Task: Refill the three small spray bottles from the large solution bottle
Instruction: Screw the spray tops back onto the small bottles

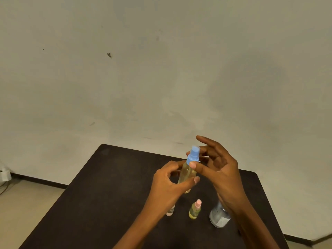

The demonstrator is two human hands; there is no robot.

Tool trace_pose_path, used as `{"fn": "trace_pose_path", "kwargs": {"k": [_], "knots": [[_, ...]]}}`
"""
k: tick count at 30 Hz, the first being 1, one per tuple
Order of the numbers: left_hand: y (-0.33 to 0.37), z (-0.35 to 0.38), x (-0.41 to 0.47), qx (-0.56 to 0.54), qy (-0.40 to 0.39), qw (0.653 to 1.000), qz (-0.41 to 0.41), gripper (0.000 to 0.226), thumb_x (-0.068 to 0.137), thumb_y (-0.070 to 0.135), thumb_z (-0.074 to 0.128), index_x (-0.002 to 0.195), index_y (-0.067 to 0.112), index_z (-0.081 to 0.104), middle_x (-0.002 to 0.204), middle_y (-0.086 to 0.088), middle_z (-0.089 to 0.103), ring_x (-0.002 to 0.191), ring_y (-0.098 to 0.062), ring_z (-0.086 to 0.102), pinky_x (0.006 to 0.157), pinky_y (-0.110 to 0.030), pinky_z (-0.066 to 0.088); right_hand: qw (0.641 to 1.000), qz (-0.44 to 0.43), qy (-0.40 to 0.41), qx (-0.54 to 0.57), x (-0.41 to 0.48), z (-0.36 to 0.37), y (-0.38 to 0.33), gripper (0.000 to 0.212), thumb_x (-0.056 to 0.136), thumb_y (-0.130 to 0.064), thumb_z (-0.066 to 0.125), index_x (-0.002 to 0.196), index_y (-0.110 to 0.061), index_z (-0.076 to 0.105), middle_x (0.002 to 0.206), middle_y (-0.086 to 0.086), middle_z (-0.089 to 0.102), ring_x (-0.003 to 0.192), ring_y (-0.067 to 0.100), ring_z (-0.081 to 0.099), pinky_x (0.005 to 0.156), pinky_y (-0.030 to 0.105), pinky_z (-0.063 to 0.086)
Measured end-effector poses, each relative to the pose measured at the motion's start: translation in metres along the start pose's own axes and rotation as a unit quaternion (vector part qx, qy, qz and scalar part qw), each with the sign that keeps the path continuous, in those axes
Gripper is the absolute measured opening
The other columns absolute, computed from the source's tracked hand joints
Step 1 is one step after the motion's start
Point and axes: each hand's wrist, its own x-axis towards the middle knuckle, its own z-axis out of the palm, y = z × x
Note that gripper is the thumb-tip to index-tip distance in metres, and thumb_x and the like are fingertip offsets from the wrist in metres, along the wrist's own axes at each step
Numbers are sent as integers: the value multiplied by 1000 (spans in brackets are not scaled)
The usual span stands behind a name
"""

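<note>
Above table [107, 178], spray bottle [188, 174] near-upright, nozzle-up

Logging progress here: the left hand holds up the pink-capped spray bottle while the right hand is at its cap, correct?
No: the head view shows the blue-capped spray bottle in the left hand, the right hand at its cap. The pink-capped bottle stands on the table.

**Clear glossy bottles on a matt dark top**

The tall spray bottle [187, 174] is clear, smooth and glossy, plastic by its look, with yellowish liquid showing through. Its blue cap [193, 155] is opaque, smooth plastic. The small bottle [194, 212] has a clear body and a matt pink cap [198, 203]. The large bottle [219, 217] is clear and shiny. The table [107, 194] is dark and matt. The wall [161, 69] is matt, scuffed paint.
</note>
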Motion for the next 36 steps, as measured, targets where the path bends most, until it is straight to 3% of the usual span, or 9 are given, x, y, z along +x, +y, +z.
{"fn": "trace_pose_path", "kwargs": {"k": [2,5,9,14,18,25,28,31,36], "knots": [[-1,0,0,8,-2,1000,0,40,57,54,71,94,41,60,94,15,67,95,1,61,77,-7,46,1000,-8,3,-9,1,2,0,56,63,-18,75,114,-31,57,94,-8,67,96,16,65,85,26,53],[-3,2,1,19,-6,1000,-7,33,67,35,77,93,42,56,94,17,65,96,3,59,77,-5,46,1000,-8,4,-16,1,3,3,56,64,-22,77,114,-34,54,97,-16,65,97,11,63,77,18,51],[-1,0,1,2,-4,1000,-1,33,66,35,78,93,40,59,92,15,67,95,2,61,78,-8,47,999,2,-32,15,1,2,1,73,67,-44,76,131,-31,44,117,-8,64,112,17,59,87,25,52],[-1,0,1,-23,-3,1000,9,42,58,50,70,96,34,65,95,10,69,95,-6,63,81,-12,48,999,0,-34,38,-1,-3,-3,53,79,-11,64,129,-21,48,105,-1,71,105,18,65,93,29,51],[-1,1,1,-10,2,1000,7,39,56,53,68,93,40,62,93,11,69,94,-3,63,79,-10,48,1000,-8,-3,16,1,-1,-1,56,69,-11,75,119,-25,55,100,-4,70,102,20,65,92,35,51],[0,3,0,16,-5,1000,-7,31,68,30,77,88,43,57,88,18,64,93,9,59,73,-4,45,1000,-4,-10,0,2,3,2,63,66,-23,82,119,-33,51,104,-15,64,103,10,61,81,19,52],[0,2,-1,-6,-1,1000,-3,34,61,46,74,92,40,62,91,13,68,94,-1,62,77,-8,47,998,-6,-42,53,1,-3,0,64,72,-23,70,130,-26,44,118,-4,64,112,18,60,83,24,52],[0,0,-1,-12,-11,1000,-12,31,70,30,76,98,32,63,97,9,68,97,-5,61,80,-8,47,995,5,-47,88,0,-7,-1,55,81,-15,64,132,-22,44,111,5,69,108,22,63,85,24,51],[2,0,-1,-12,-12,1000,-11,33,68,31,78,97,35,62,96,10,68,96,-3,61,78,-7,46,997,2,-17,74,1,-4,-2,63,64,-39,78,122,-27,55,101,3,71,101,23,66,83,26,53]]}}
